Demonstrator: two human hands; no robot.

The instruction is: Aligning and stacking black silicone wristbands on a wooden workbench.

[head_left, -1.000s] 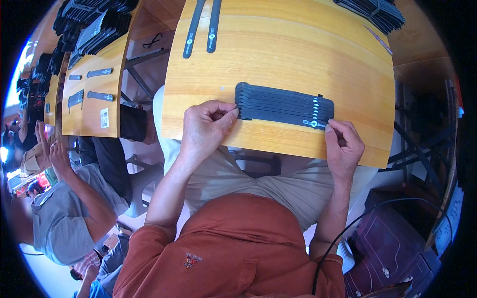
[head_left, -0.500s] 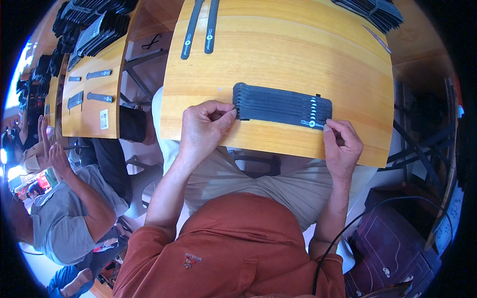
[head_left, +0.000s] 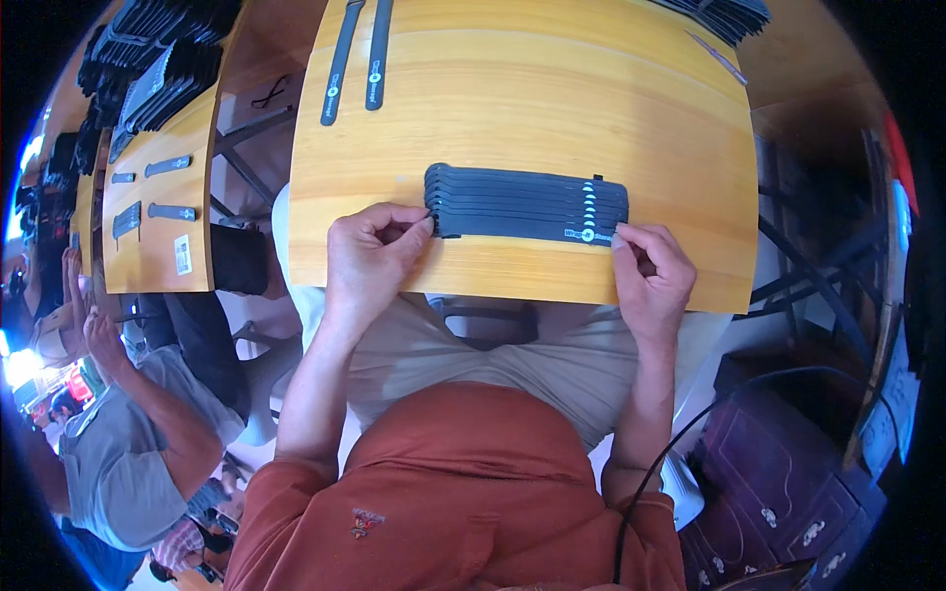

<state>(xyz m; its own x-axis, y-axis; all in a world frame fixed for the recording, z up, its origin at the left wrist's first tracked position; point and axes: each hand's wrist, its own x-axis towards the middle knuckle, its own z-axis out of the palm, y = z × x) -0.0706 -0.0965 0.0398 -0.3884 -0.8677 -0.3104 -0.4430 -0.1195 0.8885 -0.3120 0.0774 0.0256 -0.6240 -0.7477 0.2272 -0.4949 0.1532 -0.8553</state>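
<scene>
A fanned row of dark grey fabric straps lies crosswise on the wooden table, each one overlapping its neighbour, with pale marks lined up near the right end. My left hand pinches the left end of the nearest strap between thumb and forefinger. At that strap's other end, my right hand has its thumb and fingertips closed on the corner. Farther off on the left lie two loose straps, one slanting and one nearly straight, side by side.
The table carries a bundle of dark straps at its far right, beside a thin pinkish tool. On the left, another table holds piled straps; a co-worker sits there. A black cable hangs by my right arm.
The whole view has shifted, so table, straps and hands all sit farther left in the picture. Both hands stay at the strap's ends; the row looks the same.
</scene>
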